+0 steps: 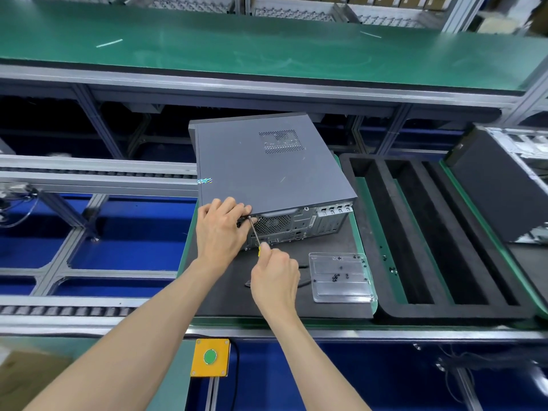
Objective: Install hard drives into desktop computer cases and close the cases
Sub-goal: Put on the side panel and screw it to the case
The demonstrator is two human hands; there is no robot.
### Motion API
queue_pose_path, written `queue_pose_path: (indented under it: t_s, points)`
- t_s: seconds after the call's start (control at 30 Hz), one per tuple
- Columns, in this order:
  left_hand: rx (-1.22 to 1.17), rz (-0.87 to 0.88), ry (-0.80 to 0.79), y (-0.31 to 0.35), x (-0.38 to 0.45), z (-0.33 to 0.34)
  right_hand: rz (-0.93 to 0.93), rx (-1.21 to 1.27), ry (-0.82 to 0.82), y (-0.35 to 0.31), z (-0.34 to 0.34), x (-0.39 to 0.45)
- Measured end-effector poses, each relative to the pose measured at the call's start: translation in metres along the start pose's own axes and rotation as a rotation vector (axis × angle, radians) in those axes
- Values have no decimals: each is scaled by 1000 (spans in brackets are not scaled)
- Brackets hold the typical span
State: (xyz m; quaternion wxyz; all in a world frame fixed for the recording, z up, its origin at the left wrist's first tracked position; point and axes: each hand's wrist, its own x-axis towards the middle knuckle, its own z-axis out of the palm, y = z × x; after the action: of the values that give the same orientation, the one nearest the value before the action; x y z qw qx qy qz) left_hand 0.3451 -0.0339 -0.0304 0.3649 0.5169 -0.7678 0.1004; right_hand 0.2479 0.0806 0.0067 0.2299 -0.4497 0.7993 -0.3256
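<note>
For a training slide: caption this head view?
Right hand drives a screwdriver into the closed desktop case's rear; left hand steadies it.

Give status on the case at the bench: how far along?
Done: side panel is on the grey case. In hand: right hand drives a screwdriver at the rear edge; left hand steadies it. Left: the open case at right.
</note>
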Motion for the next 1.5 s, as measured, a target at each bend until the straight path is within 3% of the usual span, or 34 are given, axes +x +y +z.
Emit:
queue_pose_path:
  t_s: [0.17,0.3,0.4,0.47,0.57,0.6,0.77,0.83,0.93,1.0,1.1,1.17,1.3,1.37,1.5]
  points:
    - [11,11,9,-1,0,0,-2,151,3,3,-6,3]
    - [13,13,13,0,0,0,-131,79,134,4,-2,-4]
    - [11,8,10,0,-1,0,-122,-16,107,6,1,-4]
    - [12,7,5,0,-1,0,3,145,-17,6,2,0]
    - [14,15,3,-1,-1,-1,382,728,-202,2,0,5]
    - [14,15,3,-1,-2,-1,411,772,-210,2,-2,5]
    - [3,28,18,-2,-2,1,-73,147,12,8,-3,7]
    - [0,24,19,-1,-3,1,-35,200,-11,8,-2,7]
    - [-4,27,10,1,-1,0,229,645,-156,6,-7,9]
    - [-24,43,-7,-1,-3,-4,199,614,-202,12,-13,14]
    - [-82,53,-21,-2,-25,-8,129,433,-124,32,-28,23]
    - [-165,-3,-131,5,-47,-4,155,415,-83,52,-39,32]
    - [-254,-227,-653,19,-61,21,194,419,-122,79,-48,43]
    - [-240,-243,-751,24,-58,32,201,414,-119,88,-49,45]
    - [-156,-253,-795,30,-57,47,210,394,-122,105,-51,51]
